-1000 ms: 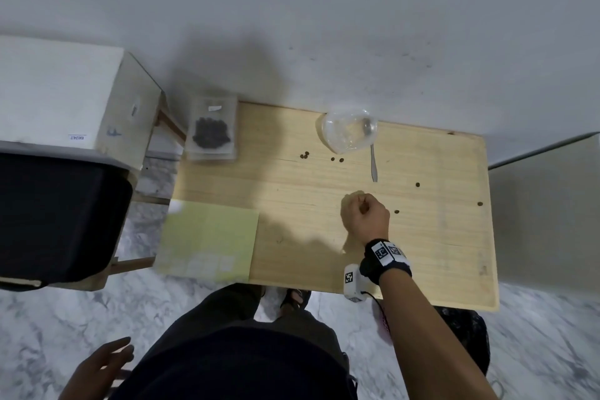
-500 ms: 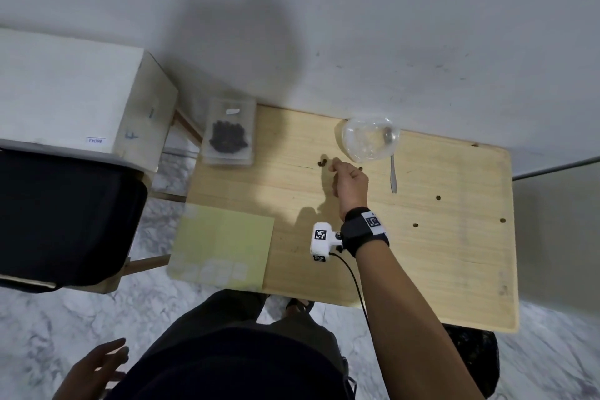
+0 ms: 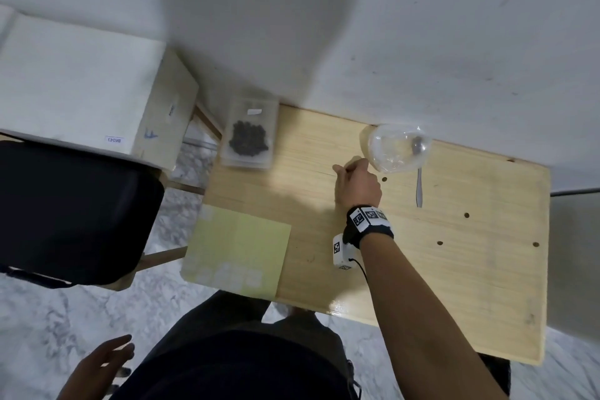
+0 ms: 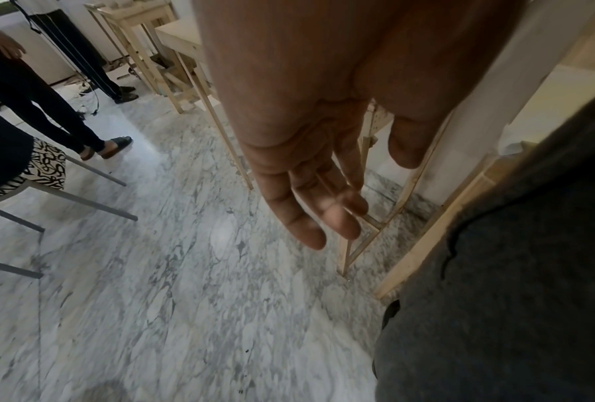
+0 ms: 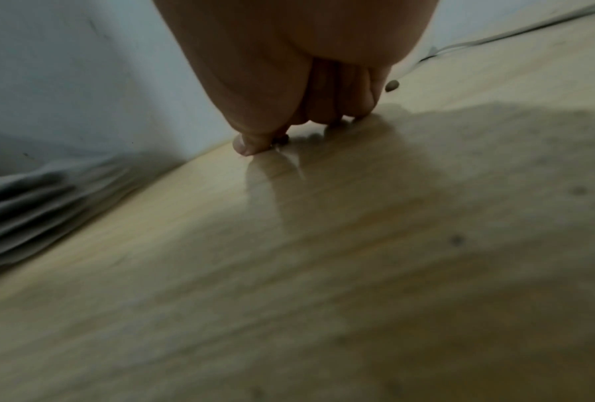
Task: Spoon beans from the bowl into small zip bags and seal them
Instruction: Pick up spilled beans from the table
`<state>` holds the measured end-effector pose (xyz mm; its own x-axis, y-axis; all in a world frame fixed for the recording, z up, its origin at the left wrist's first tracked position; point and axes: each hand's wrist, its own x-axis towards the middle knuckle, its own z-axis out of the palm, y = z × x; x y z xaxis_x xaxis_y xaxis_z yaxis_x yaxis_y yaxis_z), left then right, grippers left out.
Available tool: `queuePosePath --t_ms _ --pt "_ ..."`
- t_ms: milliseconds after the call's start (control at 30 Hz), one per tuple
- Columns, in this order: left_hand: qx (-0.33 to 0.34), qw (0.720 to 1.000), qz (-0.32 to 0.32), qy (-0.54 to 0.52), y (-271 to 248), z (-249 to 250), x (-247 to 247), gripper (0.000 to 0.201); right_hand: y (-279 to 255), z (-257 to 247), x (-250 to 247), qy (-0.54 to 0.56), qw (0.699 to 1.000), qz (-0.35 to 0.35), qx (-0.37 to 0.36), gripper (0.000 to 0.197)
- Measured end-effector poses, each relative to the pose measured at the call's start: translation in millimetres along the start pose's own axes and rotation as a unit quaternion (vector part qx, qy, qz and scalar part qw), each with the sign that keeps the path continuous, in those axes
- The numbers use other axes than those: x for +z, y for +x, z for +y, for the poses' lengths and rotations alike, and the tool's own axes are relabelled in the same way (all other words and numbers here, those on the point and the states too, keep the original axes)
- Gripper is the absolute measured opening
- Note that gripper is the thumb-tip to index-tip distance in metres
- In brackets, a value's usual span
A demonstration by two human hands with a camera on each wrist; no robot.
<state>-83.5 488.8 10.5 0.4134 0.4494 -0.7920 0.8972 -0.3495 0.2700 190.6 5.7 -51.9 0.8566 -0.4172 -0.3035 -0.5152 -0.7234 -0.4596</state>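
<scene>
A clear bowl [image 3: 401, 153] stands at the table's far edge with a spoon [image 3: 418, 187] leaning in it. A sealed zip bag [image 3: 248, 140] of dark beans lies at the far left corner. My right hand [image 3: 352, 175] is just left of the bowl, fingers curled down onto the wood. In the right wrist view my right hand [image 5: 275, 141] pinches a small dark bean [image 5: 281, 139] between thumb and fingertips; another loose bean [image 5: 391, 85] lies beyond it. My left hand [image 3: 104, 360] hangs beside my leg, fingers [image 4: 323, 225] straight and holding nothing.
Stray beans [image 3: 466, 215] dot the right half of the wooden table [image 3: 470, 286]. A pale green sheet [image 3: 240, 250] overhangs the near left edge. A white box [image 3: 81, 91] and a black seat [image 3: 71, 211] stand to the left. Other people's legs [image 4: 48, 108] are nearby.
My right hand moved from the middle of the table up and left to the beans beside the bowl and lowered its fingertips onto them. The left hand stayed hanging.
</scene>
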Motion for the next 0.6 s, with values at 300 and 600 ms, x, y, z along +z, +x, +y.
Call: queuePosePath --t_ms 300,600 --pt "-0.004 1.000 -0.013 -0.016 7.3 10.8 3.7 0.021 -8.7 1.7 -2.0 -0.127 0.989 -0.050 -0.060 0.034" --pt "-0.009 1.000 -0.016 -0.007 1.0 8.1 9.5 0.023 -17.3 17.6 -28.8 0.169 0.984 -0.049 -0.006 0.019"
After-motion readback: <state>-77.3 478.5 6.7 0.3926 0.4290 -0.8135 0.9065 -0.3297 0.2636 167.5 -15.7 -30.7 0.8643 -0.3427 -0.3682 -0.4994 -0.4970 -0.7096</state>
